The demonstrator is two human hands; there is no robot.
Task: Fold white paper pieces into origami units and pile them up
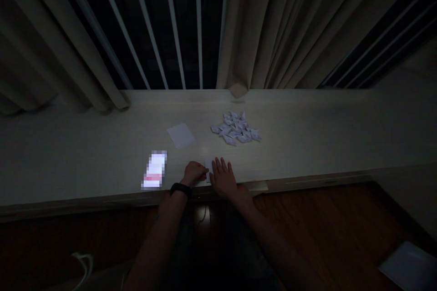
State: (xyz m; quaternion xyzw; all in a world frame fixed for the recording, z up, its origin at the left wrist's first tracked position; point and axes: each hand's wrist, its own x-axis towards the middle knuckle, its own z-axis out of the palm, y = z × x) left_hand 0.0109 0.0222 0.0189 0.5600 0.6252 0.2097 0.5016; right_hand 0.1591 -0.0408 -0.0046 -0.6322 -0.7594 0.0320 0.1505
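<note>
A small piece of white folded paper (208, 163) lies near the front edge of the pale ledge. My left hand (195, 172), with a black band on its wrist, is closed at the paper's left edge, its thumb and finger pinching there. Flat across the paper's right side rests my right hand (222, 177), fingers stretched out and slightly spread. Its palm and fingers hide much of the paper. Beyond the hands sits a cluster of several folded white paper pieces (236, 127). A stack or sheet of white square paper (181, 135) lies to their left.
A phone with a lit, blurred screen (154, 170) lies left of my left hand. Beige curtains (266, 27) and a barred dark window (177, 27) stand behind the ledge (307, 136). A pale flat object (409, 264) is low at the right, above the wooden floor (317, 218).
</note>
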